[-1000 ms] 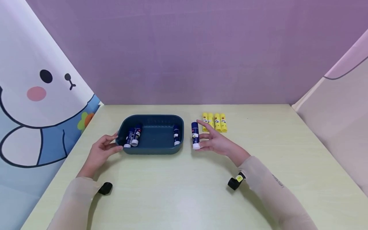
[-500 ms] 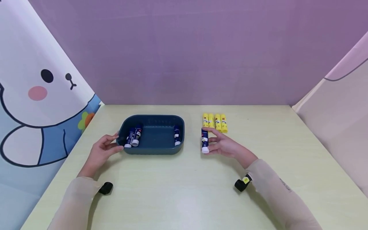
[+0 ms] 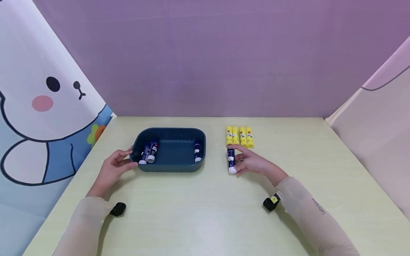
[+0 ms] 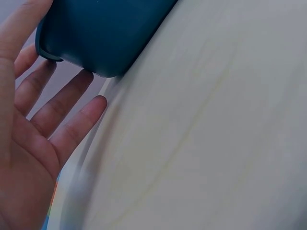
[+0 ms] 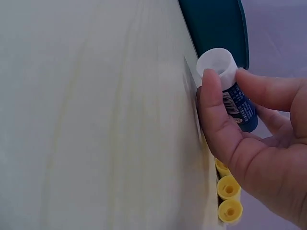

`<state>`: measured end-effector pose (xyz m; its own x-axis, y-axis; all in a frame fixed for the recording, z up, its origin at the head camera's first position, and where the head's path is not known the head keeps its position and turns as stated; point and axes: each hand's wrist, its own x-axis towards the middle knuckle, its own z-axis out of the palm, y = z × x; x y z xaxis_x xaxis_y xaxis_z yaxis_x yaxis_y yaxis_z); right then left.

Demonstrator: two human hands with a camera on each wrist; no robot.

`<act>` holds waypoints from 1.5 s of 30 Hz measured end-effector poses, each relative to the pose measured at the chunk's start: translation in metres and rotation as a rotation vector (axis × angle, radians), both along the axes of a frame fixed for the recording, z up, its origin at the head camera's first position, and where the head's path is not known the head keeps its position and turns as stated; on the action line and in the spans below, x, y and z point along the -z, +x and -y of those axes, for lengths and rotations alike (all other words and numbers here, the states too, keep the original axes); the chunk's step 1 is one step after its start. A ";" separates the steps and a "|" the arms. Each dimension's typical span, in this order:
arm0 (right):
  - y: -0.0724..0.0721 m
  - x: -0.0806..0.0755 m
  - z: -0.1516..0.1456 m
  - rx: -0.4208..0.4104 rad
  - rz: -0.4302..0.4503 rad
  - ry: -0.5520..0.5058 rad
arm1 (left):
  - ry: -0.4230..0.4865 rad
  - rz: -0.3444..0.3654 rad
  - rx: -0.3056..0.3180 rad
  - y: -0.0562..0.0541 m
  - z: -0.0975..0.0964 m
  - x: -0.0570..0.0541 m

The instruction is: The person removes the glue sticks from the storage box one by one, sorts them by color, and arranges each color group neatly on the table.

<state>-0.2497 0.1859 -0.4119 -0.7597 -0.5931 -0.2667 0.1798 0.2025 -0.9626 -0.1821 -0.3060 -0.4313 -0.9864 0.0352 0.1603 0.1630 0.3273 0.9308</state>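
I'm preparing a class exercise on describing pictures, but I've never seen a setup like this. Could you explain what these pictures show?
There's no machine here, just a person's two bare hands. One current picture comes from a camera on the head, looking forward and down; the other two come from a camera on each wrist, looking at that hand's work.

On the pale table stands a dark blue-green tray with three blue tubes with white ends inside, apparently glue sticks. To its right, four yellow tubes lie side by side.

The left hand touches the tray's left end. The right hand holds another blue tube; its white end shows clearly in the right wrist picture.
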 end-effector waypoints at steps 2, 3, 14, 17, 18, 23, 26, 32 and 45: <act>0.001 -0.002 0.002 -0.006 -0.029 0.042 | -0.002 0.004 0.000 0.000 0.000 0.000; 0.001 -0.003 0.003 -0.008 -0.042 0.068 | -0.004 0.007 -0.001 0.000 0.000 -0.001; -0.005 -0.015 0.015 -0.051 -0.108 0.348 | -0.015 0.035 -0.011 0.000 -0.001 -0.003; -0.006 -0.017 0.016 -0.067 -0.112 0.386 | -0.016 0.042 -0.014 0.000 -0.001 -0.003; -0.006 -0.017 0.017 -0.064 -0.109 0.393 | -0.017 0.045 -0.016 0.000 -0.001 -0.003; -0.005 -0.017 0.014 -0.044 -0.081 0.385 | -0.020 0.051 -0.021 0.000 -0.002 -0.004; -0.004 -0.015 0.010 -0.034 -0.052 0.344 | -0.015 0.048 -0.018 0.000 -0.002 -0.004; -0.003 -0.008 0.000 -0.001 -0.001 0.225 | -0.003 0.046 -0.014 0.000 -0.002 -0.003; -0.004 -0.003 -0.008 -0.016 -0.003 0.169 | -0.008 0.046 -0.014 -0.001 -0.001 -0.003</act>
